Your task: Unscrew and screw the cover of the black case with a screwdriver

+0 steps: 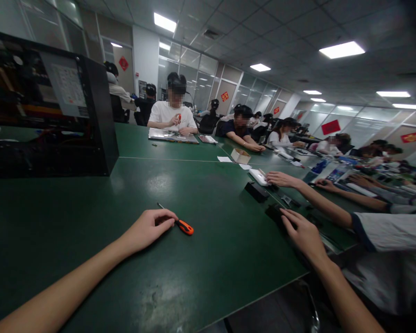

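My left hand (154, 227) rests on the green table, its fingers closed around the neck of a screwdriver (185, 227) with an orange and black handle. The thin shaft sticks out beyond my knuckles, pointing away to the left. Over at the table's right side, my right hand (305, 237) has its thumb and fingers on a dark object (274, 213), whose kind I cannot make out. A black box-shaped piece (256, 191) lies just beyond it. Farther on is a white, rounded device (259, 177), with a co-worker's hand (282, 179) at its right end.
An open black computer case (97, 115) stands at the left of the green table (125, 199). Across the table, a person in a white shirt (173, 113) works over a flat silvery panel (173, 135). A small open carton (241, 156) and paper slips lie near the table's middle seam.
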Available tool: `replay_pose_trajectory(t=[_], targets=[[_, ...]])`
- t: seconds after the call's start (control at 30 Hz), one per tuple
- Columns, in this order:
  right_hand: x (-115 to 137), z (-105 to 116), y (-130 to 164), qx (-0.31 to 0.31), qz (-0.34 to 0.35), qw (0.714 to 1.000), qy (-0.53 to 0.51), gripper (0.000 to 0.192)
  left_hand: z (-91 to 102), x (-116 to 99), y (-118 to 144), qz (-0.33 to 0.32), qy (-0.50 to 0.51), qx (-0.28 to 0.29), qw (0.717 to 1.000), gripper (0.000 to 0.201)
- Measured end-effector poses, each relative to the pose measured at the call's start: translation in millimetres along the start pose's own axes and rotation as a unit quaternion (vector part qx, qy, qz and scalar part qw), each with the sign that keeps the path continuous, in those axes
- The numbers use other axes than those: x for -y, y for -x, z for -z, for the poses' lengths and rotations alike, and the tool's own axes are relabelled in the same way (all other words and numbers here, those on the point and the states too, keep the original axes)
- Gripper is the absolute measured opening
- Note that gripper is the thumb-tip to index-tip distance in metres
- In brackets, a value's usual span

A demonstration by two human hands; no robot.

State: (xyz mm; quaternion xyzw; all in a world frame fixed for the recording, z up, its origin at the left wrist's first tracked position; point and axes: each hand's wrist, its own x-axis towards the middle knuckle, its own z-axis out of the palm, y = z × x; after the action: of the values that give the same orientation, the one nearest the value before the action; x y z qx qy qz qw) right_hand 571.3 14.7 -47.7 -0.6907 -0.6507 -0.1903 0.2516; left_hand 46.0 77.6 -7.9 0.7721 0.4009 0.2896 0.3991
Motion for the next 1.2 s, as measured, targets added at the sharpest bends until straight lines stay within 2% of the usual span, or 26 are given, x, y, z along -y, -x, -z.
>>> replay_pose_trajectory(t=[0.27,0.4,0.53,0.67,0.97,1.03,1.13,1.2], targets=[[3.7,5.6,1.8,0.037,0.036,0.998,0.03,0.049,-0.1,-1.6,-0.7,-0.006,0.006,0.001,1.0,0.033],[-7.0,16.1,-24.2,0.066,0.095,0.993,-0.007,0.045,-0.5,0.8,-0.6,-0.012,-0.001,-0.003,1.0,0.031],[-10.0,18.5,-58.5,0.086,0.107,0.989,-0.063,0.044,-0.8,1.3,0.2,-0.016,-0.004,0.0,1.0,0.032],[-2.5,7.8,-70.7,0.082,0.094,0.987,-0.1,0.048,-1.1,0.7,0.7,-0.017,-0.002,-0.001,1.0,0.03],[-1.8,-0.4,-61.3,0.067,0.048,0.989,-0.122,0.048,-1.9,-2.5,1.2,-0.006,0.009,0.004,1.0,0.028],[-3.6,-0.2,-59.2,0.058,0.01,0.989,-0.134,0.051,-1.7,-2.9,1.2,-0.009,-0.003,-0.008,1.0,0.028],[-6.7,2.9,-57.9,0.047,-0.049,0.985,-0.157,0.055,-0.7,-1.6,1.7,-0.039,-0.053,-0.057,0.996,0.027],[-6.8,7.2,-63.3,0.019,-0.04,0.991,-0.126,0.054,0.3,1.2,2.6,-0.086,-0.129,-0.078,0.985,0.027]])
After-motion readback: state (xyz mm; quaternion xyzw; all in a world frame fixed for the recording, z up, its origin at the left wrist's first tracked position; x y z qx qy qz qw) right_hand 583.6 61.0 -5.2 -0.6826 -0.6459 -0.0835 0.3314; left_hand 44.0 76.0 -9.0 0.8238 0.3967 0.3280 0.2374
